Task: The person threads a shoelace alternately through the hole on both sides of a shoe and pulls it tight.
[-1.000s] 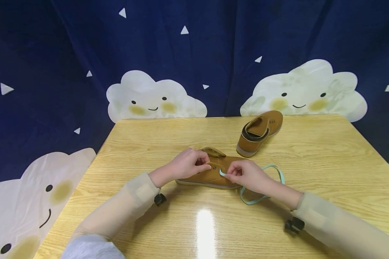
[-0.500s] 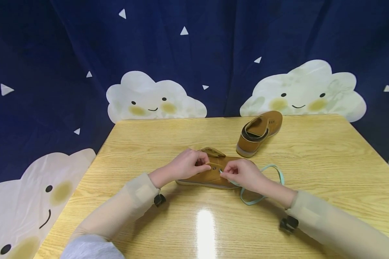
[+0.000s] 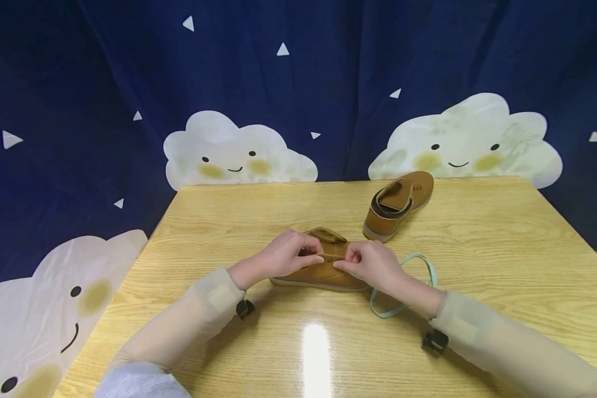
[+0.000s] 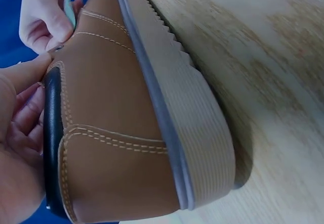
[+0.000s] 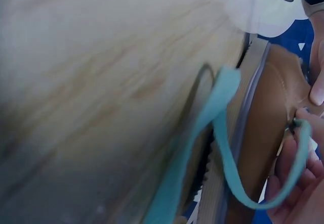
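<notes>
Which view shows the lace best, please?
The right wrist view, where the lace appears largest, curving in front of the shoe. The head view shows a small loop, partly hidden by the right hand; the left wrist view, only a short stretch near the top edge.

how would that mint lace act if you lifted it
The mint lace would probably flop, since it curves in a loose bend near the nearer shoe. It is likely light, being a thin, narrow band.
</notes>
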### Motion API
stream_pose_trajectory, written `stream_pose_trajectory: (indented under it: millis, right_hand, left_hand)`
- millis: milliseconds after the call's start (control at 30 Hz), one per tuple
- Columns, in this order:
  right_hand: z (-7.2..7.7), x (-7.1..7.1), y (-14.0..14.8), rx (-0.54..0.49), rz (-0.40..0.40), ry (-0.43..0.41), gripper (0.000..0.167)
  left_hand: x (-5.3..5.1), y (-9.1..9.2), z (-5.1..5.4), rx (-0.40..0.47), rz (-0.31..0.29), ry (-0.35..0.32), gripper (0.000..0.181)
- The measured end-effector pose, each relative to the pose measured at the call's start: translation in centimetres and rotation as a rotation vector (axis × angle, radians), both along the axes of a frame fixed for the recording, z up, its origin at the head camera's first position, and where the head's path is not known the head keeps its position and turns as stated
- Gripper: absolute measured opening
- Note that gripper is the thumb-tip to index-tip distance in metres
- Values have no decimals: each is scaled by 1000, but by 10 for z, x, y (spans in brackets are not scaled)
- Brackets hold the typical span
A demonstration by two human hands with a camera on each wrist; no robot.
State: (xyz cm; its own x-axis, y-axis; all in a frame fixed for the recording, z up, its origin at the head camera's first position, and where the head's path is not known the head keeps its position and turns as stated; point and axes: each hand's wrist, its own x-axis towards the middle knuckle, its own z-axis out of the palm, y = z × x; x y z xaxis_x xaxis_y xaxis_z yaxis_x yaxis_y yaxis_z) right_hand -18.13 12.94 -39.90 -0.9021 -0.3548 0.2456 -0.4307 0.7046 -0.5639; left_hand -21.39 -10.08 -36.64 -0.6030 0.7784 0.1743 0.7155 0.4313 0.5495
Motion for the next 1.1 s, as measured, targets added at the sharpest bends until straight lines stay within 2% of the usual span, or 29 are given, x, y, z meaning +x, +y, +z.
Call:
stream_pose_trajectory:
  millis: [167,367,667,867,1000,1100]
  right_hand:
    - [-4,-3,2,26,-15,45,32]
    - [-5,-5,3,-1,30,14,26]
    - [-4,-10,4,-73,180,-120,14]
    - [-1,-14,6,-142,240,-259,13]
    - [4,-16,8,-193,236,-380,22]
    - [7,-18,8,-228,228,-438,30]
  left_hand:
    - [1,-1,-2,6,-6,3,7]
    - [1,-2,-2,-5,-2,19,6]
    - [0,-2,-2,-20,-22,71,6]
    - [0,-2,-2,-7,-37,81,6]
    - [-1,-2,-1,-14,-39,75,6]
    - [-2,-2,0,-14,-42,87,7]
